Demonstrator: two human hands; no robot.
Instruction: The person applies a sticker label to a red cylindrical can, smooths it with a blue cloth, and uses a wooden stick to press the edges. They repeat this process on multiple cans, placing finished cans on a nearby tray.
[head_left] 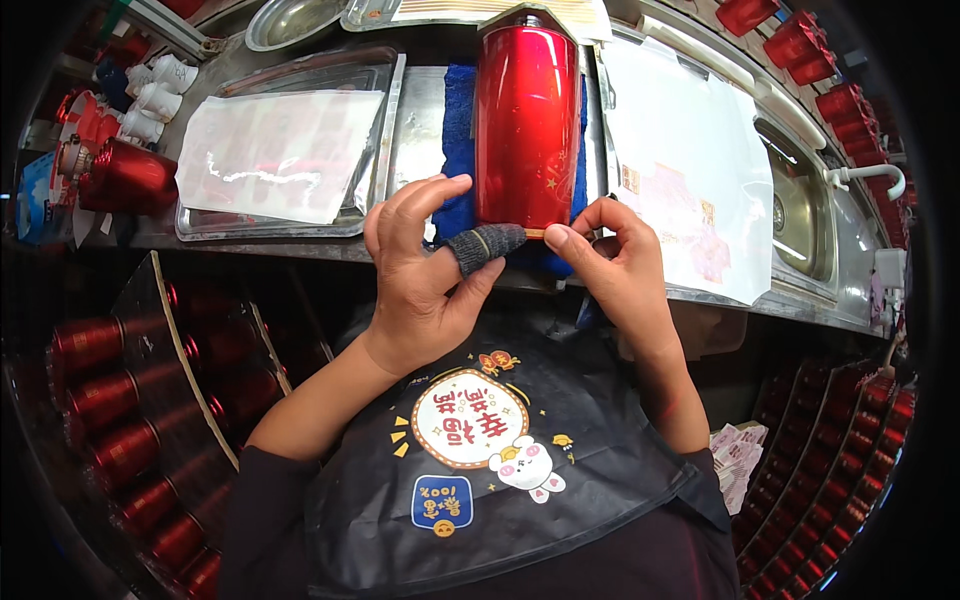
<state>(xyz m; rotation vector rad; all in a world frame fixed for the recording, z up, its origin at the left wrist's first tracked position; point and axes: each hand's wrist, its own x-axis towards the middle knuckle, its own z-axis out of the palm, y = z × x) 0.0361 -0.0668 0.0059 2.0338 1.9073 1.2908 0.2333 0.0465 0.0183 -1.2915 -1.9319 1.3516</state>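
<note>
A glossy red metal cylinder [528,125] with small gold stars lies on a blue cloth [458,125], its near end toward me. My left hand [425,265] is at the left of that end, fingers apart. A grey knitted sleeve [482,247] covers its index finger, whose tip touches the near edge. My right hand [615,250] pinches at the same edge with thumb and index finger. Between the two fingertips shows a thin orange-gold strip [535,233]; whether it is loose or stuck to the cylinder, I cannot tell.
To the left, a metal tray [392,120] bears a translucent printed sheet [275,150]. A white sheet with pink prints [690,170] lies on the right, beside a sink [835,240]. Another red container [130,178] rests far left. Racks below hold several red cylinders [120,395].
</note>
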